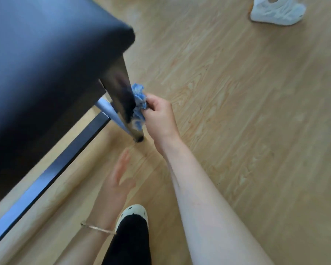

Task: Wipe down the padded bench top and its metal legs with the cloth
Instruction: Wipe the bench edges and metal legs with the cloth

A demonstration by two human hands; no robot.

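**Hands at the bench leg**

Right hand [159, 115]: forearm bare and extended, wrist slightly bent. Fingers curl round the blue cloth [139, 100] and press it against the right side of the metal leg [120, 87], roughly mid-height.

Left hand [118, 178]: blurred, fingers straight, holding nothing. It sits nearer the body than the leg's foot and does not touch it. Thin bracelet [97, 229] on the left wrist.
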